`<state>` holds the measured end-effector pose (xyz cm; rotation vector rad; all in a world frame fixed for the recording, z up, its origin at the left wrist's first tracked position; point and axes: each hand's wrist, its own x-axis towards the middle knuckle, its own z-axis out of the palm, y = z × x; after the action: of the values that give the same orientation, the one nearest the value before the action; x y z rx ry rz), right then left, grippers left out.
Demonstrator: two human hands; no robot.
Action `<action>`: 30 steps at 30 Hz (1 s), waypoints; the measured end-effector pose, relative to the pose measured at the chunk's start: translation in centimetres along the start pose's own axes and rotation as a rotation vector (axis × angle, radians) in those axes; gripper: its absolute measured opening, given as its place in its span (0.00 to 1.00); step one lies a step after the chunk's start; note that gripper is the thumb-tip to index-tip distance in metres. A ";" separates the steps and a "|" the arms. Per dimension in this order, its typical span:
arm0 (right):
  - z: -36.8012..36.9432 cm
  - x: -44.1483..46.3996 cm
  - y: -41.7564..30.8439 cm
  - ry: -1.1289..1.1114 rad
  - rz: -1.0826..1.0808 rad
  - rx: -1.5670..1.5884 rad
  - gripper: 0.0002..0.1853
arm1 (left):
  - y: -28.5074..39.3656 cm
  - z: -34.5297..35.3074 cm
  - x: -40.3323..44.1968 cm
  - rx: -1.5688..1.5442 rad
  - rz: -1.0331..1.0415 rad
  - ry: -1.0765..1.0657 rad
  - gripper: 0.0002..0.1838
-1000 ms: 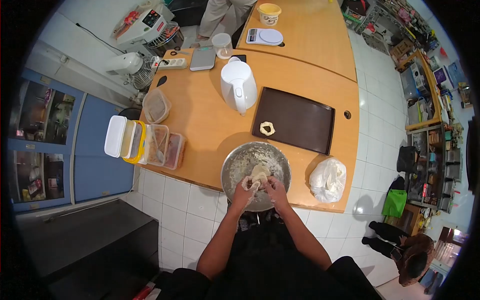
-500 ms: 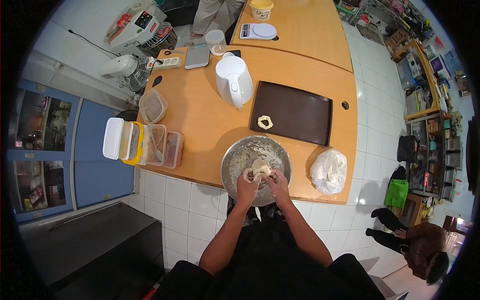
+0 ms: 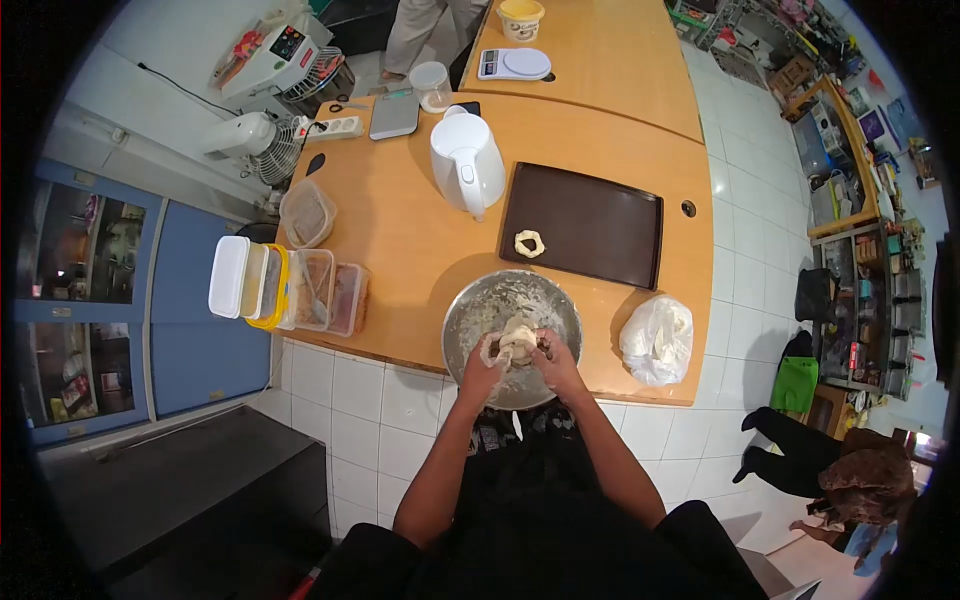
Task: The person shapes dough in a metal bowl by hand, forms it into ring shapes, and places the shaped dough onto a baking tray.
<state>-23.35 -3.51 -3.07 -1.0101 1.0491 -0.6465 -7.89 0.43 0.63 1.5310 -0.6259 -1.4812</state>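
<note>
A piece of pale dough [image 3: 519, 341] is held between my two hands over a large metal bowl [image 3: 463, 305]. My left hand [image 3: 487, 368] grips the dough from the left, its fingers smeared with dough. From the right, my right hand [image 3: 556, 362] has its fingers closed on the same piece. Flour and dough residue coat the inside of the bowl, which stands at the table's front edge. Beyond it, a ring of dough [image 3: 529, 244] lies at the near left corner of a dark baking tray [image 3: 590, 215].
A knotted white plastic bag [image 3: 657, 342] sits right of the bowl. A white kettle [image 3: 467, 160] stands left of the tray. Several plastic containers [image 3: 315, 290] line the table's left side. Two scales [image 3: 394, 114] and a tub [image 3: 521, 18] are farther back. Another person [image 3: 850, 470] is at the lower right.
My hands have turned slightly around the dough, which now looks more bunched together. The person at the right has shifted posture. The tray and its dough ring stay put.
</note>
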 end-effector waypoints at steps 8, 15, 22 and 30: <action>0.1 -0.8 0.2 0.019 0.063 0.061 0.15 | 0.7 -0.7 -1.0 -0.313 -0.075 -0.105 0.22; 1.6 -1.7 -1.6 -0.063 0.196 0.366 0.24 | 0.5 -0.4 -1.6 -0.014 0.115 -0.081 0.24; 1.1 -2.3 -3.2 -0.092 0.327 0.436 0.16 | 3.2 -0.5 -2.1 0.382 0.345 -0.110 0.32; 0.1 -3.3 -3.4 -0.115 0.357 0.481 0.27 | 0.9 -0.3 -1.9 0.210 0.445 -0.140 0.31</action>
<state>-24.42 -2.18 1.35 -0.4220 0.8850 -0.5052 -7.74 1.67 2.32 1.3344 -1.1536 -1.2124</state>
